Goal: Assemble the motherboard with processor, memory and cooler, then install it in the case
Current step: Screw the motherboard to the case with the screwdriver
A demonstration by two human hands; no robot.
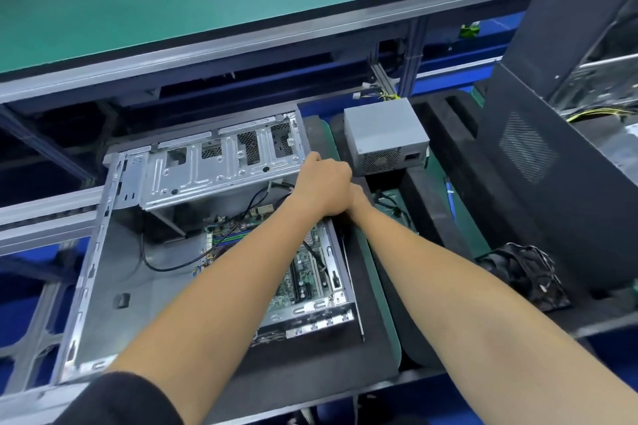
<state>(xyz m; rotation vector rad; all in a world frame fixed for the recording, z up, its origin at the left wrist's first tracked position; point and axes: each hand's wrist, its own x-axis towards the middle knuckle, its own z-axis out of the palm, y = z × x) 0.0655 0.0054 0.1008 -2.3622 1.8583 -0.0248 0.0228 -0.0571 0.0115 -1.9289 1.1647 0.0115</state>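
Note:
A grey metal computer case (138, 290) lies open on a black foam pad (310, 366). The green motherboard (303, 272) sits inside its right half, partly covered by my left forearm. A silver drive cage (207, 169) spans the case's far side. My left hand (324, 183) rests at the cage's right end by the case's far right corner, fingers curled over the metal edge. My right hand (359, 198) is tucked right behind it and mostly hidden, so I cannot see its fingers. A black cable (162, 266) loops across the case floor.
A grey power supply (385, 138) stands just beyond my hands to the right. A black case side panel (538, 183) leans at the right. A black fan with cables (524, 272) lies on the foam near my right forearm. Aluminium rails (41, 217) run along the left.

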